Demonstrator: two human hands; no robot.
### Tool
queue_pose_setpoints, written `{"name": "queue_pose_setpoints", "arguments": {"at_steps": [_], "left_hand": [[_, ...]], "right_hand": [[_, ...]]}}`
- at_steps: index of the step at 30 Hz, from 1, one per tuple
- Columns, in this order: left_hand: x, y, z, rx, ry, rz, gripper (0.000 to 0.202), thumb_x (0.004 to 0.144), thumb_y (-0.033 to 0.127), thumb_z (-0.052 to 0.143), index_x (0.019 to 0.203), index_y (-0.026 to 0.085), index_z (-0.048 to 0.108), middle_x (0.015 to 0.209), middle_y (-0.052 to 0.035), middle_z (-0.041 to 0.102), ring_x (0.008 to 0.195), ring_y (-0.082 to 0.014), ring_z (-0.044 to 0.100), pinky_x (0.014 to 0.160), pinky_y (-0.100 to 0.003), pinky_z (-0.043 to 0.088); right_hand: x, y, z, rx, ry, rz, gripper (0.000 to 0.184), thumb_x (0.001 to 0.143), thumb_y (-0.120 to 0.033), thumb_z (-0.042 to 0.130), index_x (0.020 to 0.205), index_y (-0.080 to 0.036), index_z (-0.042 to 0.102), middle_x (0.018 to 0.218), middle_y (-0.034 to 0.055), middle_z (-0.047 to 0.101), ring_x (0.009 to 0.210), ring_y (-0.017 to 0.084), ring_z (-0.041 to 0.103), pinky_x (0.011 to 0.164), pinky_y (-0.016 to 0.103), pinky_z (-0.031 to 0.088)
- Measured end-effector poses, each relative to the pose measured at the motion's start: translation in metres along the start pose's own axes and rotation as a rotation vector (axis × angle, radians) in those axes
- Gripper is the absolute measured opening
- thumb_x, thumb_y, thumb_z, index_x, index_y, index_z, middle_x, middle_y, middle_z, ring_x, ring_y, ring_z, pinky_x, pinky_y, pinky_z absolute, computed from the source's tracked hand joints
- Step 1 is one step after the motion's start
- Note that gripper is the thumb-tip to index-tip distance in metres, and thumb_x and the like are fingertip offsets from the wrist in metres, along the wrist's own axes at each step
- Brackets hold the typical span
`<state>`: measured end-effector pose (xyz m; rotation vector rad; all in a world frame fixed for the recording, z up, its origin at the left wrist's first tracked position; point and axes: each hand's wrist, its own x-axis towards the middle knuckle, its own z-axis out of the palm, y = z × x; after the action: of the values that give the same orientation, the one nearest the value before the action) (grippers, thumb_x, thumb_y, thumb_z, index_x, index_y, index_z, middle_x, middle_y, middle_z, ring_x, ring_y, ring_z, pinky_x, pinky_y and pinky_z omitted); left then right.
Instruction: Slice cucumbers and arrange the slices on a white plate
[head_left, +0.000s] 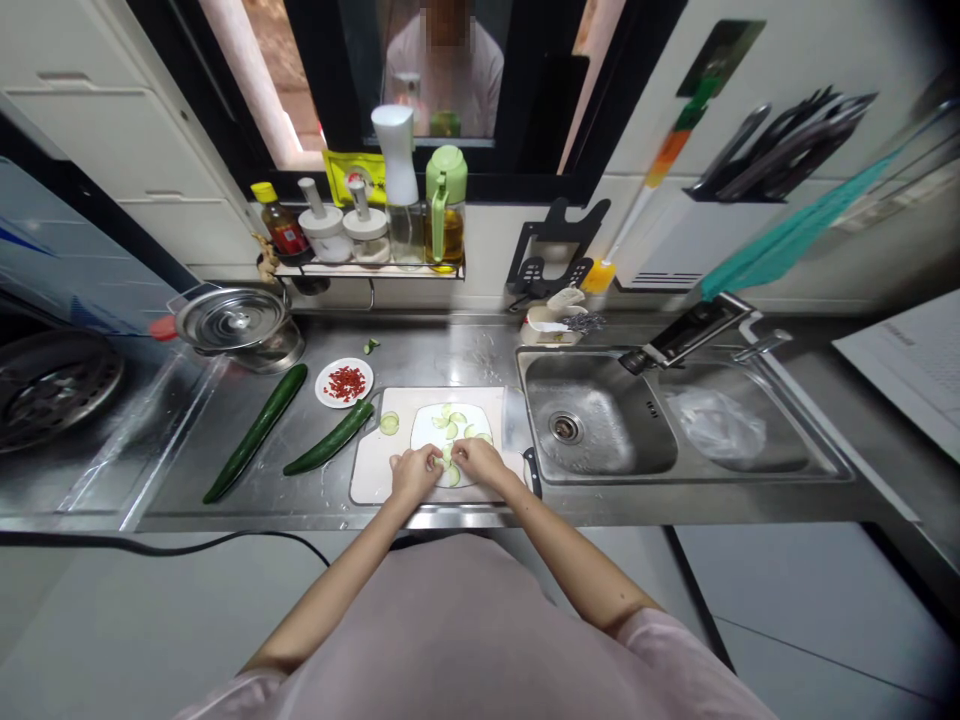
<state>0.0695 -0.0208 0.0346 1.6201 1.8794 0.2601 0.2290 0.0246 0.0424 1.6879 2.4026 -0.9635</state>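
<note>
A white plate (421, 432) lies on a pale cutting board (369, 478), with thin cucumber slices (448, 412) fanned out on it. My left hand (415, 474) is over the plate's near left part, its fingertips pinched at a slice. Close beside it, my right hand (484, 462) pinches at a pale green slice too; the fingers partly hide both slices. A small stack of cucumber slices (389, 423) sits at the board's left. The knife (532, 472) rests along the board's right edge, partly behind my right hand.
Left of the board lie a cut cucumber (330, 444), a whole cucumber (259, 430) and a small dish (321, 386) of chopped red pieces. A lidded steel pot (262, 345) stands behind. The sink (600, 440) is to the right. Bottles (445, 215) line a wall rack.
</note>
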Motion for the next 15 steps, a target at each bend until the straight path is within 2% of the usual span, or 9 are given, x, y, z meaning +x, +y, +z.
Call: {"name": "queue_pose_setpoints", "arguments": {"at_steps": [7,15], "left_hand": [[-0.0002,0.0005,0.0086,0.095,0.003,0.02,0.022,0.079,0.026,0.053,0.097,0.026,0.067,0.081,-0.0033,0.069,0.094,-0.0247,0.057,0.085,-0.038,0.026],[-0.0014,0.004,0.0069,0.114,0.01,0.033,0.021,0.08,0.024,0.052,0.096,0.025,0.066,0.08,-0.0039,0.068,0.096,-0.0253,0.056,0.083,-0.038,0.025]], "right_hand": [[0.0026,-0.0049,0.0046,-0.167,-0.008,0.002,0.026,0.088,-0.023,0.045,0.094,-0.02,0.069,0.097,0.0074,0.069,0.091,0.018,0.06,0.07,0.024,0.037],[0.0029,-0.0094,0.0022,-0.279,-0.006,-0.005,0.019,0.089,-0.022,0.05,0.096,-0.018,0.067,0.099,0.0108,0.067,0.094,0.02,0.059,0.075,0.027,0.04]]}}
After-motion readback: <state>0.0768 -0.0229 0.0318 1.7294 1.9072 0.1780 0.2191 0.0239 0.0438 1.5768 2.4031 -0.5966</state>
